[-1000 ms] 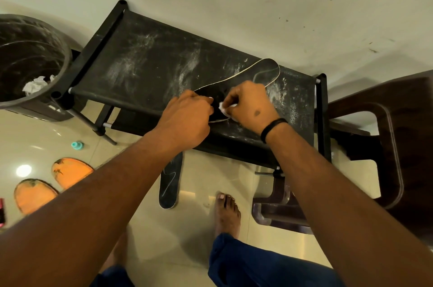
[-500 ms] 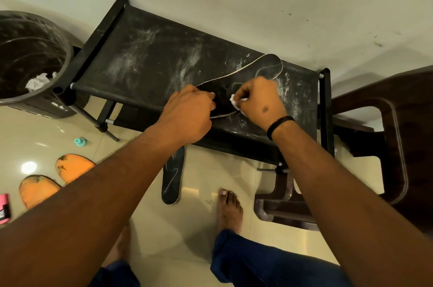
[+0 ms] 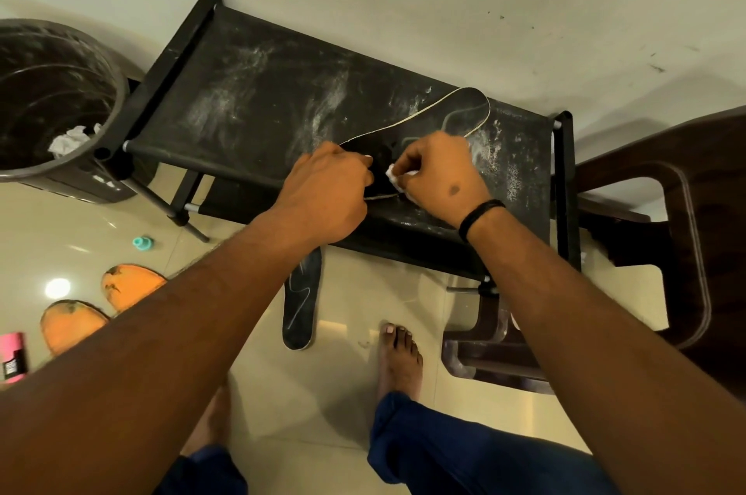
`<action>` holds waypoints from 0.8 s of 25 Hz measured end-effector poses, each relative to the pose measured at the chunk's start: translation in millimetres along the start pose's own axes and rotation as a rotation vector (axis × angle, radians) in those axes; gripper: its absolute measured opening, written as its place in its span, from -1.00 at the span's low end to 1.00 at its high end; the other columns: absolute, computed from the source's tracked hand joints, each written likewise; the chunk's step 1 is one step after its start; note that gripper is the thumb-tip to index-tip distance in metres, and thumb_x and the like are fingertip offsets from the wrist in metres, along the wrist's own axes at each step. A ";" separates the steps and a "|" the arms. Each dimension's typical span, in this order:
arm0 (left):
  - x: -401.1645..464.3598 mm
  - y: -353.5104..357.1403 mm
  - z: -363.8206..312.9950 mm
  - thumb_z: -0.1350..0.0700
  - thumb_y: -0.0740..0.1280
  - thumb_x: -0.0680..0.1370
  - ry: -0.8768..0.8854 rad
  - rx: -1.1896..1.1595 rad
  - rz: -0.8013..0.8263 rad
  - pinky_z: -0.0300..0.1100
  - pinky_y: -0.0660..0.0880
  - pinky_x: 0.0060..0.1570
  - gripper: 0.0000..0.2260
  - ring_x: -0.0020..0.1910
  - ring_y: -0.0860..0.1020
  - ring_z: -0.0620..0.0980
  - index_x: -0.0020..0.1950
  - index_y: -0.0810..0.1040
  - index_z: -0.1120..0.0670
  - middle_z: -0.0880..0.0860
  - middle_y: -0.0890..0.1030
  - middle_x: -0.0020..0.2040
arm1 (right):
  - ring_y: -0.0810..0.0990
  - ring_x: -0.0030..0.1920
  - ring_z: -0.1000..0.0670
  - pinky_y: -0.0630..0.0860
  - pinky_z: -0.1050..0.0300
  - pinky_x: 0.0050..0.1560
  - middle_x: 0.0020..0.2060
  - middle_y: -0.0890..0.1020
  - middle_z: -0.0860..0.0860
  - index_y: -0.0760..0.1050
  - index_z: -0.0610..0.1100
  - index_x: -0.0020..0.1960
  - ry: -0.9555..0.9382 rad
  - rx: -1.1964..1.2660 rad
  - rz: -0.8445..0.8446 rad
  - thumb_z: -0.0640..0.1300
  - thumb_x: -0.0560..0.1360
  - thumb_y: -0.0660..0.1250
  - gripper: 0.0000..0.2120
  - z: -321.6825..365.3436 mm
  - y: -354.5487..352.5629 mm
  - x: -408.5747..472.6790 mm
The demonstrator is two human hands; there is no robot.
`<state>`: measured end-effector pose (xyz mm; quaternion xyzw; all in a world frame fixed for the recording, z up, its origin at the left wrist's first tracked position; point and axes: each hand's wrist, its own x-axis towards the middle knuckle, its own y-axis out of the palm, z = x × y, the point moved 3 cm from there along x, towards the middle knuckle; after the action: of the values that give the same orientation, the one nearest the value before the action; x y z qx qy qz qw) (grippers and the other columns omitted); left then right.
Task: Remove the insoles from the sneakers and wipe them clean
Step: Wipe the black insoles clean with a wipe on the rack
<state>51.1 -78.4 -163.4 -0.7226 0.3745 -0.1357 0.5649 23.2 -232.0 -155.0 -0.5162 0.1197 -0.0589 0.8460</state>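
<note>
Wiping a black insole (image 3: 452, 119) on a dusty rack (image 3: 262, 99).
Left hand (image 3: 327, 191) pins its heel; right hand (image 3: 440, 175), pinching white tissue (image 3: 392, 174), has rubbed slightly forward.

the two hands hide the near end of the insole (image 3: 456, 111); the bin (image 3: 60, 99) is cut off at left.

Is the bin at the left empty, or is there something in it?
Not empty. The bin is open-topped, and crumpled white paper lies inside near its right wall. The rest of its inside looks dark and bare.
</note>
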 end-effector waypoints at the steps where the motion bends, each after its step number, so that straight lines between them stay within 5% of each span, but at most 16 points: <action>1: 0.0 -0.2 0.4 0.17 0.27 0.57 0.001 -0.006 -0.003 0.07 0.30 0.37 -0.56 0.44 0.27 0.10 0.46 0.46 -0.03 -0.06 0.38 0.51 | 0.67 -0.17 0.03 0.61 0.19 -0.02 -0.22 0.72 -0.03 0.71 -0.15 -0.18 0.048 -0.015 -0.059 -0.23 0.43 0.46 -0.94 -9.4 -1.8 4.6; 4: -0.7 0.0 1.0 0.17 0.27 0.58 0.000 -0.009 -0.013 0.06 0.30 0.36 -0.56 0.43 0.28 0.09 0.47 0.45 -0.03 -0.07 0.39 0.50 | 0.67 -0.16 0.01 0.63 0.08 0.02 -0.23 0.71 -0.03 0.70 -0.12 -0.21 0.155 -0.030 -0.162 -0.28 0.42 0.44 -0.89 -23.2 -5.7 11.5; 8: -0.2 0.3 1.8 0.13 0.30 0.57 -0.016 0.002 0.002 0.07 0.30 0.34 -0.65 0.41 0.30 0.09 0.35 0.55 -0.03 -0.03 0.49 0.40 | 0.62 -0.24 0.10 0.57 0.32 -0.15 -0.25 0.69 0.02 0.71 -0.13 -0.19 -0.011 -0.008 0.037 -0.29 0.40 0.41 -0.88 13.4 8.5 1.4; 10: 0.3 0.4 1.9 0.12 0.32 0.57 -0.024 -0.008 0.009 0.07 0.29 0.35 -0.66 0.41 0.30 0.08 0.34 0.56 -0.03 -0.03 0.50 0.38 | 0.62 -0.24 0.09 0.57 0.28 -0.17 -0.24 0.70 0.00 0.71 -0.14 -0.18 -0.055 -0.024 0.058 -0.30 0.40 0.41 -0.88 18.8 10.5 2.2; 15: 1.2 1.1 3.2 0.16 0.27 0.57 -0.006 -0.011 0.000 0.05 0.30 0.34 -0.56 0.42 0.28 0.08 0.46 0.45 -0.05 -0.06 0.43 0.47 | 0.66 -0.19 0.06 0.59 0.20 0.01 -0.23 0.71 -0.02 0.71 -0.11 -0.20 0.144 -0.016 -0.151 -0.23 0.43 0.45 -0.92 -22.2 -7.5 13.6; 20: 0.5 0.2 1.6 0.13 0.31 0.56 -0.023 -0.005 0.003 0.06 0.27 0.36 -0.61 0.43 0.28 0.08 0.39 0.52 -0.04 -0.05 0.44 0.45 | 0.57 -0.33 0.18 0.41 0.52 -0.27 -0.34 0.64 0.05 0.70 -0.16 -0.23 0.004 0.053 0.079 -0.27 0.40 0.49 -0.95 10.8 3.4 -2.7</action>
<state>52.3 -77.5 -164.3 -0.7250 0.3694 -0.1253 0.5676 23.4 -220.5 -152.9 -0.4885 0.1402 -0.0298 0.8607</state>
